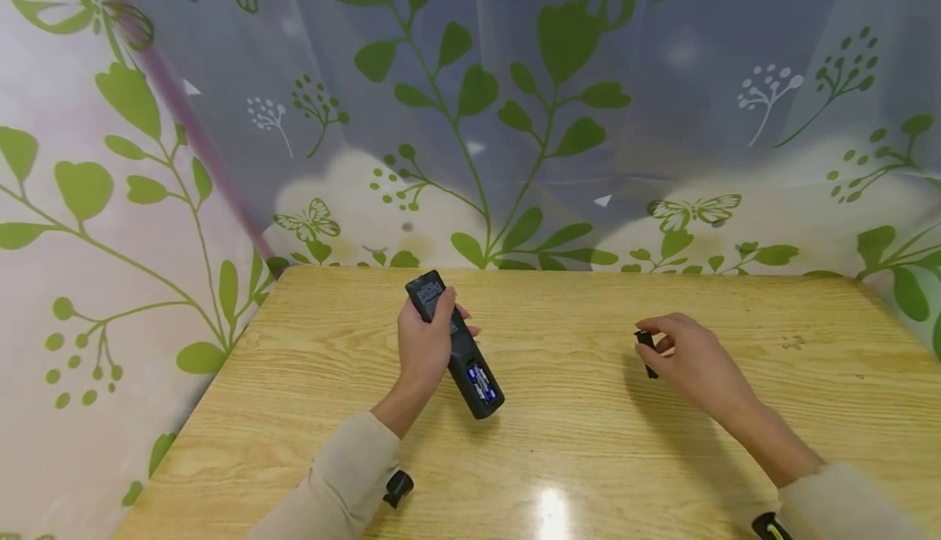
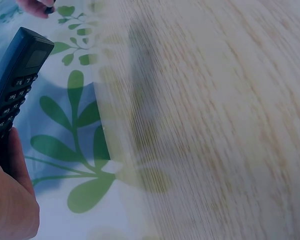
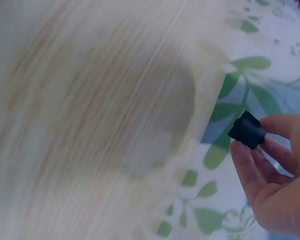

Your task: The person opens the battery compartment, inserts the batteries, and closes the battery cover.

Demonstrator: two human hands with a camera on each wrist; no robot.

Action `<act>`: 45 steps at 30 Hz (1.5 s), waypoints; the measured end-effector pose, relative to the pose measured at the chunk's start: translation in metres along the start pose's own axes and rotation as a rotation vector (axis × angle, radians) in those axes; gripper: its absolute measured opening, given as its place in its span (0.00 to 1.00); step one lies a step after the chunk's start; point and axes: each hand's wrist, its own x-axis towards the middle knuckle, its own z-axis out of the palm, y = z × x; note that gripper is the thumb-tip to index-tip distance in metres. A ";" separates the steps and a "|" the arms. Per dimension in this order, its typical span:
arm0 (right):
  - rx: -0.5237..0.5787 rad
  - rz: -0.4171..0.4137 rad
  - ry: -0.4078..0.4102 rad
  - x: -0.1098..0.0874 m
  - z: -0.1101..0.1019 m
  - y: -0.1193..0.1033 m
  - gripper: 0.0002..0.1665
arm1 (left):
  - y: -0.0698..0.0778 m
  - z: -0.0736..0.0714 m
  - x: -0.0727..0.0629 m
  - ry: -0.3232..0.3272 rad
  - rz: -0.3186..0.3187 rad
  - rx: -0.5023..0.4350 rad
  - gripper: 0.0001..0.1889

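Note:
My left hand [image 1: 425, 342] grips a black cordless phone handset [image 1: 467, 367] above the table, back side up, thumb lying across it. The handset's lower end shows an uncovered battery compartment with blue-and-white batteries [image 1: 481, 383] in it. In the left wrist view, the handset's number keys [image 2: 14, 102] and a small rectangular screen [image 2: 36, 59] face that camera. Off to the right, my right hand [image 1: 694, 360] pinches a small black battery cover [image 1: 647, 354] between thumb and fingers, apart from the handset. The right wrist view shows this cover [image 3: 247, 130] at the fingertips.
A light wood-grain table [image 1: 573, 442] lies under both hands. Behind it hangs a curtain [image 1: 515, 156] printed with green leaves and butterflies, and a similar leaf-print sheet [image 1: 110, 262] stands along the left side. Black wrist devices [image 1: 398, 488] sit at both sleeves.

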 end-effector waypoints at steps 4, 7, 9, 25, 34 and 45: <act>0.029 -0.062 0.002 0.001 0.008 -0.019 0.19 | 0.000 0.001 0.000 0.003 -0.001 0.006 0.14; 0.056 -0.106 0.005 0.001 0.016 -0.034 0.18 | 0.000 0.001 -0.001 0.007 -0.007 0.008 0.14; 0.075 -0.135 0.016 0.001 0.021 -0.045 0.17 | -0.001 0.001 0.000 0.010 -0.010 0.009 0.15; 0.263 -0.314 0.106 0.007 0.069 -0.108 0.15 | 0.001 -0.001 -0.001 -0.004 -0.008 -0.003 0.14; 0.384 -0.442 0.112 0.005 0.087 -0.123 0.16 | -0.001 -0.001 -0.001 -0.014 0.020 -0.010 0.16; 0.364 -0.445 0.112 0.005 0.098 -0.130 0.14 | 0.000 0.001 -0.004 -0.026 0.018 -0.018 0.18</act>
